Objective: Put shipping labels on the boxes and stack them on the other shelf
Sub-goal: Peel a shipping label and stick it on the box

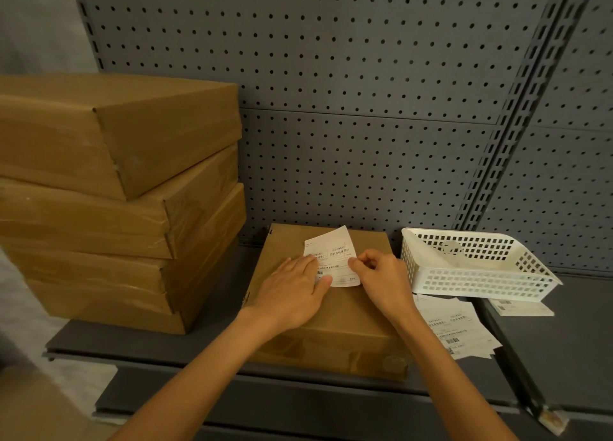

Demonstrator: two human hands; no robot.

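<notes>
Both forearms are bare to the frame's edge, without sleeves, rings or watch.

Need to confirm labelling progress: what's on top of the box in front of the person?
A shipping label lies on the box. The left hand presses its left part flat; the right hand pinches its right edge. The hands cover part of the lid.

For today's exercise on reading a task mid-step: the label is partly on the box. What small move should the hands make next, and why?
Probably smooth the label flat. Its far corner lifts off the box, the left hand presses its near-left part with flat fingers, and the right hand pinches its right edge. Sweeping the left hand toward that raised corner should stick it down.
</notes>
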